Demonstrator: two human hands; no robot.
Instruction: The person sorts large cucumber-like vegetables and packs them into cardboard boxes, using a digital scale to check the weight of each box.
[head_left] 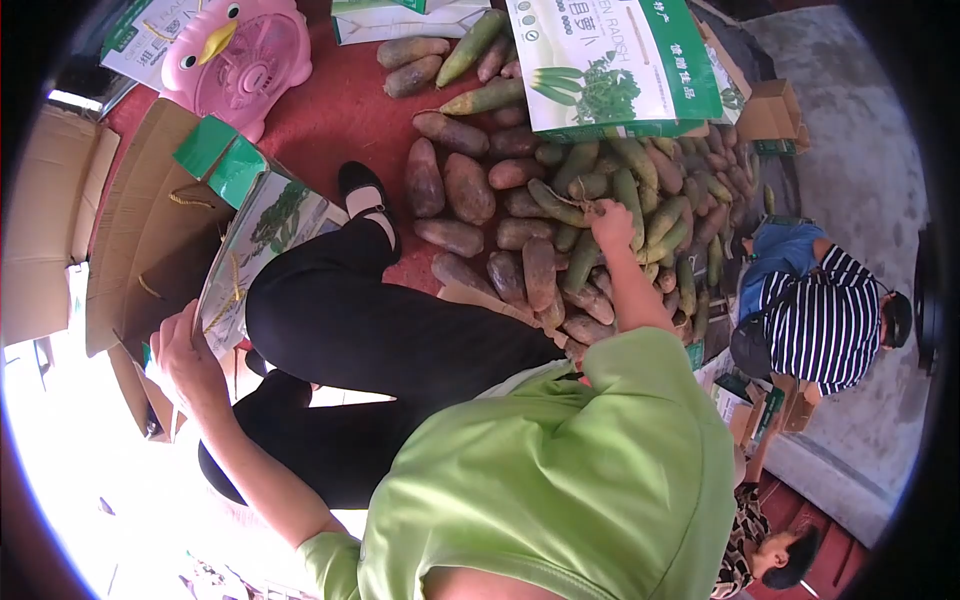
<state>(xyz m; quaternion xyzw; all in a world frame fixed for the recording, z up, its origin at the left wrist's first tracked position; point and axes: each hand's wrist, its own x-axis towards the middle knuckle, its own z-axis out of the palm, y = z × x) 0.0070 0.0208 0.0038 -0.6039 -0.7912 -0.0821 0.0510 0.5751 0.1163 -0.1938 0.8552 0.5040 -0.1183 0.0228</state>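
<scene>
My left hand [190,365] is closed over the rim of an open carton [275,225] printed with green leaves, standing at my left beside my leg. My right hand [612,225] reaches forward onto the pile, its fingers closed at the stem end of a green radish [557,204]. Around it lie many more radishes, some green and some covered in brownish soil, such as a large brown one [470,188] on the red floor. The inside of the carton is partly in shadow.
A white and green radish carton [620,65] lies on the pile's far side. A pink bird-shaped fan [240,60] stands at the far left. Brown cardboard [50,220] is at the left edge. Two other people, one in a striped top [825,315], are at the right.
</scene>
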